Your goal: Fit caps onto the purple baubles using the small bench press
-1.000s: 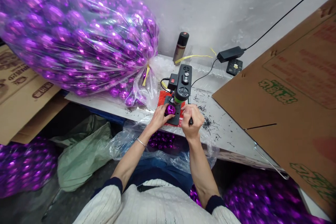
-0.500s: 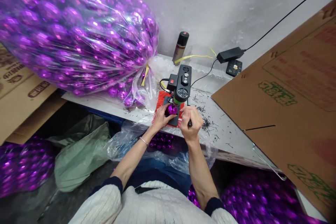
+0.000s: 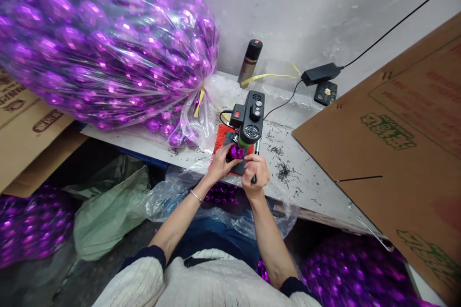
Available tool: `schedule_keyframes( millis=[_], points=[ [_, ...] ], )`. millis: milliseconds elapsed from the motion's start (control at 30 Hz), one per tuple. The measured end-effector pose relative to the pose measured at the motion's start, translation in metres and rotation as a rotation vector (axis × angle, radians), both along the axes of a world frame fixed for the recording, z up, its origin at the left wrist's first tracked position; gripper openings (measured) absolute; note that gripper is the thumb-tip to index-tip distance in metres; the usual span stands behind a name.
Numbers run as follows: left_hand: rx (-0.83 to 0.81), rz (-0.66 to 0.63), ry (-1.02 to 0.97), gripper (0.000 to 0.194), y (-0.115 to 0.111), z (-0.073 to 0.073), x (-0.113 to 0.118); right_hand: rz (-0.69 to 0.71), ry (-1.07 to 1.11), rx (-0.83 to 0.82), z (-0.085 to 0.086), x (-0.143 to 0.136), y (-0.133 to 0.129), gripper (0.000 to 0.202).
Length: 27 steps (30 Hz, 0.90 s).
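A shiny purple ball [image 3: 236,152] sits under the head of a small black press-like machine [image 3: 253,115], over its dark base plate [image 3: 238,168]. Thumb and fingers of my left hand [image 3: 220,162] hold the ball from the left and front. My right hand [image 3: 256,173] is closed round the black-ended lever [image 3: 257,147] at the machine's right side. A red cloth [image 3: 220,137] lies beneath the base. Where the ball meets the machine's tip is partly hidden.
A big clear bag of purple balls [image 3: 118,53] fills the left of the white table [image 3: 309,177]. A spray can [image 3: 249,63] and a power adapter [image 3: 321,74] are behind the machine. Black bits [image 3: 284,171] lie to its right, near a large cardboard box [image 3: 396,153].
My right hand has moved a little left and down with the lever, nearer my left hand. My left hand still holds the ball. The whole view has shifted slightly.
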<state>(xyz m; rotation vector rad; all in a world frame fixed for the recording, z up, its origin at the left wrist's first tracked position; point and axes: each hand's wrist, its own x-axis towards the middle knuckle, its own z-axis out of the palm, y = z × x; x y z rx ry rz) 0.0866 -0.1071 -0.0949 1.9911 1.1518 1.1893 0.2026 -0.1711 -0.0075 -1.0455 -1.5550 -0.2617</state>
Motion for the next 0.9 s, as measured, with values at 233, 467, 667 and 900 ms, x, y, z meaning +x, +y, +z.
schedule_keyframes(
  millis=[233,467,667,900],
  points=[
    [0.01,-0.001,-0.008,0.057,-0.001,0.002,-0.001,0.023,0.041,0.016,-0.009,0.001,0.003,0.018],
    [-0.004,0.003,-0.003,0.056,-0.001,0.003,0.0,0.06,0.067,0.028,-0.011,-0.001,0.004,0.019],
    [-0.007,0.004,-0.008,0.056,0.0,0.001,0.0,0.047,0.046,0.061,-0.012,-0.001,0.008,0.02],
    [-0.021,-0.009,0.004,0.056,0.002,0.001,0.0,0.07,0.043,0.112,-0.024,0.0,0.013,0.021]
  ],
)
